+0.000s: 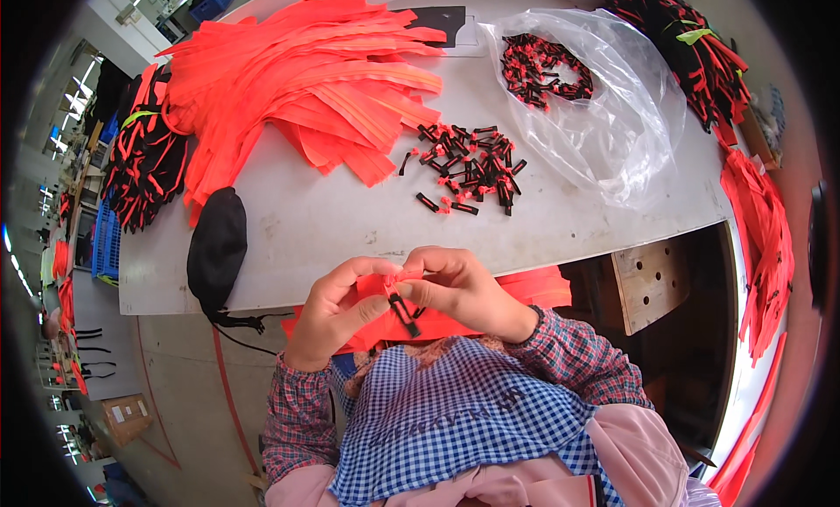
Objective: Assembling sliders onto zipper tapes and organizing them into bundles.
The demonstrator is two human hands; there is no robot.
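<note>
In front of my chest, at the table's near edge, both hands work close together. My left hand [337, 310] pinches the end of an orange zipper tape [371, 286] between thumb and fingers. My right hand [468, 293] is closed at the same spot, its thumb and forefinger on a small orange zipper slider whose black pull tab [403, 315] hangs down. Whether the tape runs inside the slider is hidden by my fingertips. More orange zipper tape [535, 287] lies across my lap below the hands.
On the white table [306, 244] lie a big heap of orange zipper tapes [289, 78], loose zipper sliders [472, 166] and a clear plastic bag [612, 131] with more sliders. A black cloth-covered object [217, 244] stands left. Black-and-orange bundles [144, 153] flank the table; a wooden drawer [649, 284] sits below.
</note>
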